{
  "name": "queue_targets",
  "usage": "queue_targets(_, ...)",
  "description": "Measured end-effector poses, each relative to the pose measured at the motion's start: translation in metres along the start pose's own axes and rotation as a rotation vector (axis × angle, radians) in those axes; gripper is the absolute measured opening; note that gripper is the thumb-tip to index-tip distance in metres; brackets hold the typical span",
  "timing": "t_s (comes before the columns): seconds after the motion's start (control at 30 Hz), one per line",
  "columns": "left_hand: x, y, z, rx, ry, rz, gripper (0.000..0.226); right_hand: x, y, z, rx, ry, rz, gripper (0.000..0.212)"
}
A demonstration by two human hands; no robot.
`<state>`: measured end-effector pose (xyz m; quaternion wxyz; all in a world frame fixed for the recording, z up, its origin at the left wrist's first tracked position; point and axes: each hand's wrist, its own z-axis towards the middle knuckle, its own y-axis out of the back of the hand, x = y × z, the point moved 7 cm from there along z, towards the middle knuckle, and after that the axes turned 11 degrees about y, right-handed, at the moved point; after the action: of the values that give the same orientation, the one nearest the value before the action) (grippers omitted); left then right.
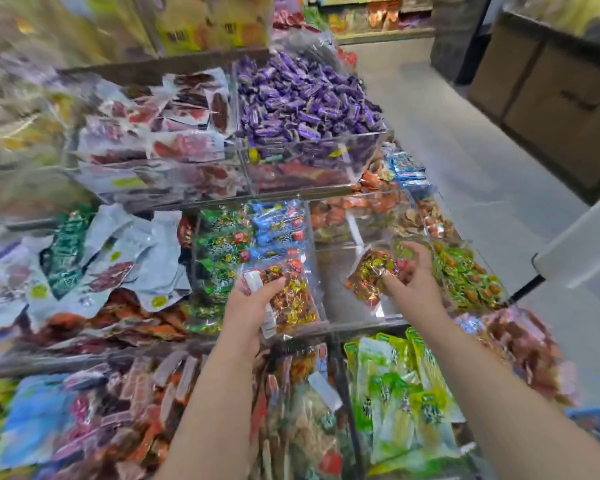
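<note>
Two crinkly clear-film packs: left hand (246, 301) grips the long pack (293, 301), pointing away; right hand (413, 277) clutches the crumpled pack (369, 271).

The left hand (248, 299) grips a clear packet of gold-wrapped sweets (291, 299); at three o'clock of it, the right hand (407, 278) holds a second packet (369, 275) over a clear bin (336, 292).

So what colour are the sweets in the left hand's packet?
Gold and reddish-brown wrappers inside a clear packet gripped by the left hand; head view.
</note>
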<state>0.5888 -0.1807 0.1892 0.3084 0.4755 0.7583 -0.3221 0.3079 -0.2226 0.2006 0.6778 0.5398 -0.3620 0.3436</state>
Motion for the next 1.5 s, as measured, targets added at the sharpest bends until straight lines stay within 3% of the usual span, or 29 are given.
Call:
queue_targets(0.1, -0.009, 0.003, 0.015, 0.001, -0.002, -0.013, 0.029, -0.030, -0.025, 0.014, -0.039, -0.367, 0.450, 0.084)
queue_targets(0.17, -0.015, 0.001, 0.021, 0.005, -0.010, -0.037, 0.021, -0.047, -0.040, 0.023, -0.067, -0.568, 0.634, 0.071)
queue_targets(0.23, -0.024, 0.001, 0.027, -0.012, -0.033, -0.069, 0.023, -0.060, -0.052, 0.036, -0.019, -0.644, 0.601, 0.042)
queue_targets(0.37, -0.049, -0.001, 0.043, -0.056, -0.096, -0.090, 0.030, -0.072, -0.062, 0.075, -0.032, -0.624, 0.484, 0.027)
queue_targets(0.47, -0.065, -0.010, 0.065, -0.045, -0.083, -0.082, 0.017, -0.076, -0.069, 0.108, -0.037, -0.586, 0.333, 0.016)
queue_targets(0.7, -0.072, -0.019, 0.117, -0.085, 0.118, -0.061, 0.026, -0.095, -0.133, 0.158, 0.191, -0.546, 0.021, 0.034)
queue_targets(0.73, -0.072, -0.019, 0.124, -0.079, 0.127, -0.053, 0.025, -0.093, -0.141, 0.160, 0.164, -0.556, 0.046, 0.029)
queue_targets(0.8, -0.072, -0.018, 0.133, -0.062, 0.128, -0.050, 0.013, -0.096, -0.152, 0.162, -0.019, -0.629, 0.322, 0.022)
queue_targets(0.87, -0.071, -0.016, 0.140, -0.035, 0.112, -0.063, 0.006, -0.102, -0.161, 0.156, -0.132, -0.739, 0.649, 0.045)
queue_targets(0.93, -0.068, -0.015, 0.143, -0.021, 0.104, -0.078, 0.012, -0.109, -0.173, 0.143, 0.064, -0.769, 0.701, 0.060)
queue_targets(1.0, -0.066, -0.014, 0.143, -0.024, 0.109, -0.102, 0.006, -0.123, -0.183, 0.125, 0.282, -0.716, 0.574, 0.064)
queue_targets(1.1, -0.067, -0.016, 0.141, -0.005, 0.094, -0.117, 0.030, -0.139, -0.178, 0.126, 0.229, -0.587, 0.159, 0.069)
queue_targets(1.17, -0.067, -0.018, 0.141, 0.015, 0.094, -0.113, 0.042, -0.139, -0.177, 0.140, 0.187, -0.524, -0.005, 0.059)
queue_targets(1.4, -0.068, -0.018, 0.138, 0.047, 0.103, -0.113, 0.050, -0.149, -0.194, 0.168, 0.264, -0.575, -0.086, 0.075)
queue_targets(1.5, -0.068, -0.019, 0.137, 0.042, 0.108, -0.105, 0.052, -0.155, -0.188, 0.161, 0.217, -0.618, 0.034, 0.091)
